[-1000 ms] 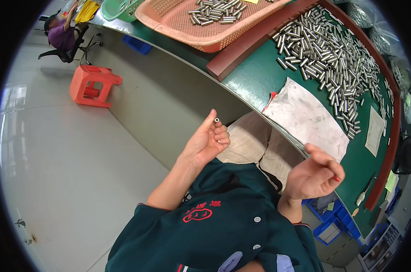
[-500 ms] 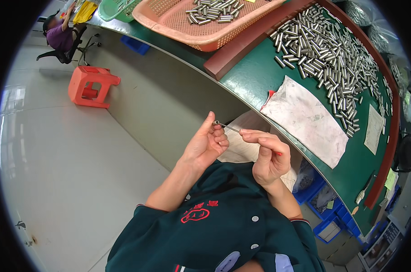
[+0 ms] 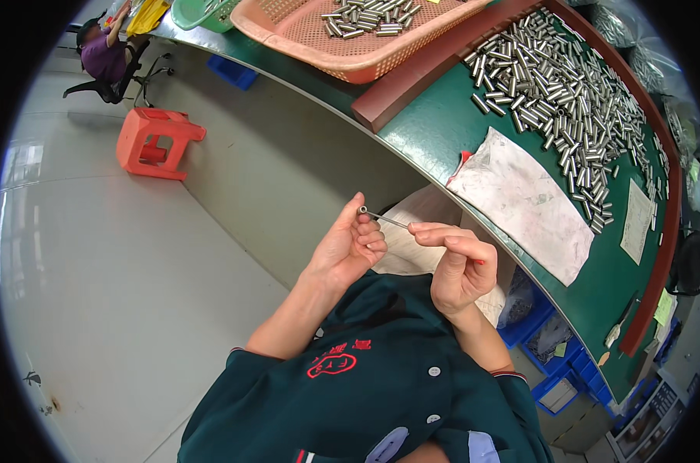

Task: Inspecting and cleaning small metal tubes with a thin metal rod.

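Two hands now joined at one small metal tube, thin rod entering its bore.

The tube [image 3: 362,210] sits pinched in L hand [image 3: 348,245] fingertips, held up in front of the chest, below the green bench [image 3: 427,139] edge. The rod [image 3: 387,221] is pinched in R hand [image 3: 459,266], tip at the tube mouth. A sec ago R hand was out to the side w/ no contact; it has swung in, so the probing or cleaning step looks underway. L forearm angled up, wrist bent back; R wrist cocked, index & thumb extended toward L. Beyond: grey cloth [image 3: 523,204], loose pile of tubes [image 3: 566,85], orange basket [image 3: 319,35].
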### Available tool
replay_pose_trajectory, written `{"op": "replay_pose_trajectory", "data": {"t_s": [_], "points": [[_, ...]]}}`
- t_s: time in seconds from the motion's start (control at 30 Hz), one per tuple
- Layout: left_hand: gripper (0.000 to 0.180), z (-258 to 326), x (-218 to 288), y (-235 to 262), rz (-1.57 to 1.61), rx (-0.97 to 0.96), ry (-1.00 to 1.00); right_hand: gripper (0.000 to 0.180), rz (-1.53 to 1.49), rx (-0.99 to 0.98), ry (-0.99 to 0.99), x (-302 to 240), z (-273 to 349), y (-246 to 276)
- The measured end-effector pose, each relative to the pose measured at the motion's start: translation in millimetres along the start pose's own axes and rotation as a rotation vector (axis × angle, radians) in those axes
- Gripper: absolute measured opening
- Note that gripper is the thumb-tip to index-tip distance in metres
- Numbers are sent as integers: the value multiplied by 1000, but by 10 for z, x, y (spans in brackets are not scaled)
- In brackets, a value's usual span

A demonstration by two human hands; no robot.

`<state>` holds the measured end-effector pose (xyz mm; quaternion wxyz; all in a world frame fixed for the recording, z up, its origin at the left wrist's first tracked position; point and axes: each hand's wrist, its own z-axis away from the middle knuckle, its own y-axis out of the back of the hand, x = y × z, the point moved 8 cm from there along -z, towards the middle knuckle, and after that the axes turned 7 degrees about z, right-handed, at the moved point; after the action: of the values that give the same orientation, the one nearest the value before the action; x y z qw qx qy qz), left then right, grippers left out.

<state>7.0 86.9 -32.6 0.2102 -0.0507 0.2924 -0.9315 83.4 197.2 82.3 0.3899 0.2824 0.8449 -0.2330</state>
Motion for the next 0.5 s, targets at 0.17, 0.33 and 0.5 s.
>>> {"op": "replay_pose_trajectory", "data": {"t_s": [0.17, 0.33, 0.5], "points": [[31, -3, -29, 5, -2, -27, 47, 9, 40, -23, -17, 14, -6, -9], [31, -7, -32, -2, 23, -25, 69, 10, 137, 62, 198, -139, 38, 90], [32, -1, -24, -2, 45, -7, 49, 11, 83, -16, 89, -52, 35, 34]]}}
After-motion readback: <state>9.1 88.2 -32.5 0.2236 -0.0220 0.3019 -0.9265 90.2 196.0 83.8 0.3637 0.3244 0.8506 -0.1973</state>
